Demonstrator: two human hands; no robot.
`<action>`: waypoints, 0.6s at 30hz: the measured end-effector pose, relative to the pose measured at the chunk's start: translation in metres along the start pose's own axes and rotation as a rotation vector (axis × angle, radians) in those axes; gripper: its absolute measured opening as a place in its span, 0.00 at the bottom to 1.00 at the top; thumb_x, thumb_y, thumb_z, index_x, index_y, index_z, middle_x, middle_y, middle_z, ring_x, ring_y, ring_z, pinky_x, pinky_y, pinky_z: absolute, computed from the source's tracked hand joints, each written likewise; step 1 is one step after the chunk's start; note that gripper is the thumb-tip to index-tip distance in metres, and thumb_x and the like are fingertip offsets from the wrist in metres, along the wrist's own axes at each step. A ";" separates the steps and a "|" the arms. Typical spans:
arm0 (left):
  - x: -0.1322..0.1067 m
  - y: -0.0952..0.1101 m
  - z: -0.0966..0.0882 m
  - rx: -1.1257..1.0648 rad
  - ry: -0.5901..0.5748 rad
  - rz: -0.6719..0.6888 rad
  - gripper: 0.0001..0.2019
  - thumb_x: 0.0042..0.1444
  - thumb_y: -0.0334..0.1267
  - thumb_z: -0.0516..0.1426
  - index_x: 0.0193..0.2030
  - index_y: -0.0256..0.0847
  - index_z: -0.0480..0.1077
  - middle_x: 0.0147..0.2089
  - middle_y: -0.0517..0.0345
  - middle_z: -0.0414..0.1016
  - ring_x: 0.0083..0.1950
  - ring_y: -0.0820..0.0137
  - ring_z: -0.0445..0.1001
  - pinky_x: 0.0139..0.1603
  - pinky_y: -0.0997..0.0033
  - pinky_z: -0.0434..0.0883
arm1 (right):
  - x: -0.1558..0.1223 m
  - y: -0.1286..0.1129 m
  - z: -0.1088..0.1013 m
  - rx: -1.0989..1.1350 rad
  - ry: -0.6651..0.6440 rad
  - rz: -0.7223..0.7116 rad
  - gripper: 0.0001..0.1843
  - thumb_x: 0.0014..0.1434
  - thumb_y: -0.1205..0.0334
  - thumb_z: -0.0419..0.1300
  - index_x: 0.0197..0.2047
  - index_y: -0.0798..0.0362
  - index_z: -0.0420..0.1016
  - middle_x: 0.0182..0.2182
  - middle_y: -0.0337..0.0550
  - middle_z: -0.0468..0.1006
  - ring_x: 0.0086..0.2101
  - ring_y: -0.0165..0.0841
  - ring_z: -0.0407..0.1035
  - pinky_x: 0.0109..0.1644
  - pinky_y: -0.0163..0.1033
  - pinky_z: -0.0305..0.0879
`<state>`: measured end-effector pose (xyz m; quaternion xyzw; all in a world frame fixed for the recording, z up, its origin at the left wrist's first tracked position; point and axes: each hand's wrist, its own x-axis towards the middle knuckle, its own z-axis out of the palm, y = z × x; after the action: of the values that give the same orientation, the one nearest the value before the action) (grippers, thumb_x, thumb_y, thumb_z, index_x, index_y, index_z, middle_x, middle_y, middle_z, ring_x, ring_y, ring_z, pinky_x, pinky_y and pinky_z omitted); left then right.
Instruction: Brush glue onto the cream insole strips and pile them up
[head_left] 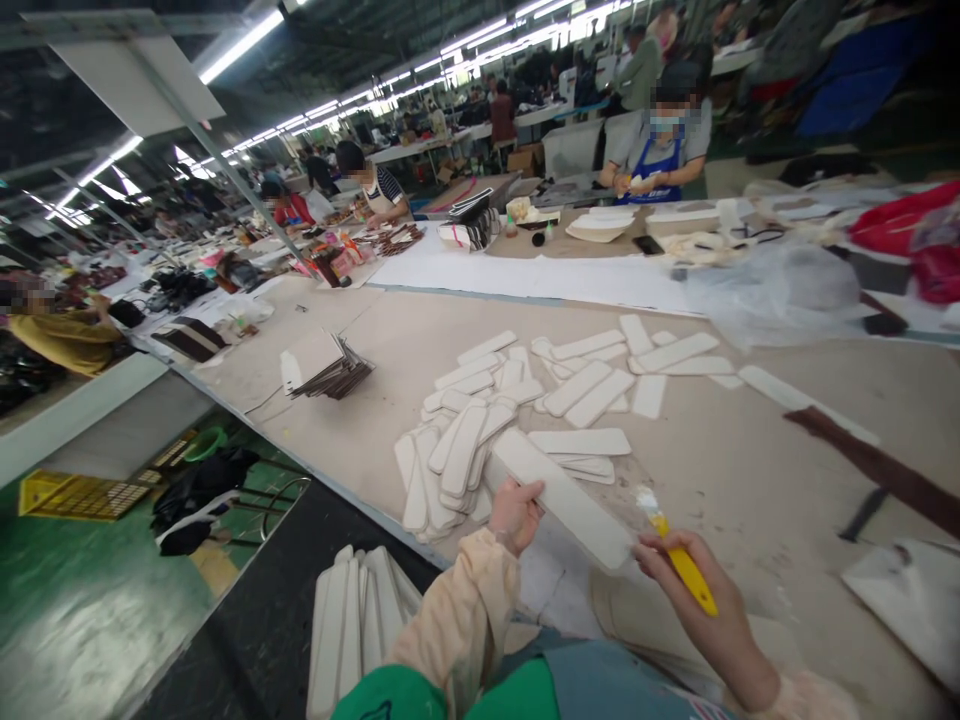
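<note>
A long, flat off-white panel with rounded corners (566, 500) is pinched at its left end by my left hand (517, 515). At the panel's right end, my right hand (682, 570) is wrapped round a yellow-handled brush (686, 568), its pale bristles pointing away from me. Those fingertips are at the panel's edge; whether they also grip it I cannot tell. Just beyond my hands lies a loose spread of similar off-white panels (465, 440), many overlapping. More panels stand in a stack (356, 620) beside my left forearm.
A fanned stack of dark-edged pieces (334, 370) lies farther left on the table (712, 440). To the right are a brown strip (877, 465), a dark hammer-like tool (862, 512) and clear plastic sheeting (780, 290). A co-worker in a blue apron (660, 165) works across the table.
</note>
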<state>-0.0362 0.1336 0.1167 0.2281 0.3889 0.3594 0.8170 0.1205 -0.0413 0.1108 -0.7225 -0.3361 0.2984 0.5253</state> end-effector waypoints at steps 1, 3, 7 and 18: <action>0.004 0.008 -0.006 0.025 -0.008 -0.002 0.20 0.37 0.32 0.65 0.40 0.37 0.68 0.37 0.52 0.77 0.43 0.62 0.75 0.47 0.61 0.71 | 0.001 0.003 0.000 0.032 -0.016 0.015 0.16 0.52 0.50 0.61 0.37 0.50 0.62 0.40 0.47 0.75 0.34 0.36 0.72 0.39 0.41 0.72; 0.012 0.029 -0.021 0.090 -0.037 0.017 0.22 0.37 0.32 0.65 0.42 0.38 0.68 0.38 0.51 0.77 0.43 0.63 0.75 0.45 0.62 0.71 | 0.003 0.012 -0.002 0.079 -0.030 0.044 0.15 0.53 0.51 0.60 0.38 0.50 0.61 0.44 0.50 0.74 0.37 0.39 0.73 0.41 0.44 0.72; 0.039 0.082 -0.056 0.263 -0.047 0.084 0.27 0.36 0.32 0.65 0.47 0.38 0.66 0.39 0.51 0.77 0.41 0.63 0.75 0.43 0.64 0.71 | 0.005 0.029 -0.010 0.040 0.012 0.064 0.14 0.54 0.51 0.60 0.39 0.50 0.62 0.45 0.49 0.74 0.38 0.39 0.73 0.44 0.45 0.72; 0.131 0.128 -0.104 1.153 0.215 0.058 0.25 0.40 0.31 0.56 0.50 0.33 0.64 0.46 0.47 0.72 0.50 0.55 0.68 0.48 0.56 0.66 | -0.023 0.034 -0.070 -0.270 0.137 -0.032 0.10 0.54 0.53 0.59 0.35 0.49 0.65 0.36 0.42 0.76 0.36 0.36 0.72 0.44 0.41 0.67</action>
<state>-0.1143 0.3252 0.0768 0.6085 0.5958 0.1330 0.5070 0.1675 -0.1065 0.0993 -0.7998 -0.3479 0.1922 0.4498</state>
